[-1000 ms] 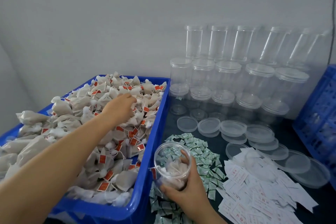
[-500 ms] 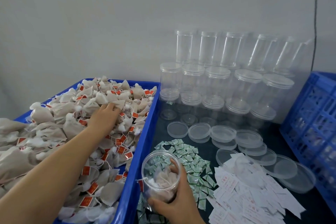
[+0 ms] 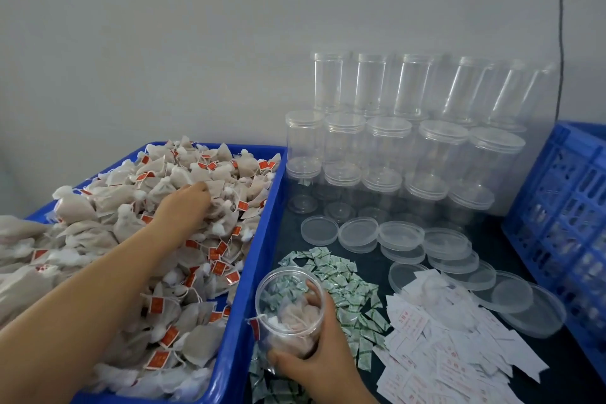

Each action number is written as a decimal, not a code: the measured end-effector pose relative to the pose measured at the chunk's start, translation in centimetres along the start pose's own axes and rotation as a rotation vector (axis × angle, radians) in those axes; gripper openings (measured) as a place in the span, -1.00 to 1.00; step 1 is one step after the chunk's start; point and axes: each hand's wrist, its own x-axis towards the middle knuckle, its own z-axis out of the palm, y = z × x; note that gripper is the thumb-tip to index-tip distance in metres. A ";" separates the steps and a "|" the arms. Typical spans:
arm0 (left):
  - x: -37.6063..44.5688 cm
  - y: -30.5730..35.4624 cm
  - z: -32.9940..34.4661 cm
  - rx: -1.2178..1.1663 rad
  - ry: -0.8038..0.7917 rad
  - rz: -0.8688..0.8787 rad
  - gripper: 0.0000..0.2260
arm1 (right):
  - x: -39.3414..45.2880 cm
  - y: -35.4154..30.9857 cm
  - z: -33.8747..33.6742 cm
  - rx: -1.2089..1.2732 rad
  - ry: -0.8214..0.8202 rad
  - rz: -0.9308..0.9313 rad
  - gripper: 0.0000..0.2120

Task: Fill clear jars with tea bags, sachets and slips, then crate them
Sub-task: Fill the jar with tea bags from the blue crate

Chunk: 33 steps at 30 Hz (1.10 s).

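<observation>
My right hand grips an open clear jar, tilted toward the bin, with a few tea bags inside and one red tag hanging over its rim. My left hand reaches across the blue bin and presses palm-down into the heap of tea bags, fingers curled among them; whether it holds one I cannot tell. Green-and-white sachets lie in a pile under and behind the jar. White paper slips with red print are spread to the right of the sachets.
Stacked empty clear jars, some lidded, stand against the wall at the back. Loose clear lids lie in rows in front of them. A blue slatted crate holding jars stands at the right edge.
My left hand shifted a little within the tea bag heap, still buried among the bags. The jar in my right hand stayed beside the bin; the view itself swung slightly right.
</observation>
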 end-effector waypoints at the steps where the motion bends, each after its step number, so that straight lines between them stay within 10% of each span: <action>1: -0.2 0.0 -0.3 -0.024 -0.006 0.005 -0.81 | 0.0 0.1 0.0 0.002 0.003 0.009 -0.07; 19: -3.9 -1.4 -7.0 -0.514 0.180 0.039 -0.91 | -0.2 0.3 0.1 0.008 -0.002 0.060 0.02; 28: -8.0 3.6 -12.8 -1.074 0.034 0.208 -0.62 | -0.1 0.4 0.1 -0.016 0.008 0.034 0.01; 33: -9.7 6.7 -12.3 -0.970 -0.093 0.341 -0.76 | -0.1 0.4 0.1 -0.027 0.013 0.005 -0.07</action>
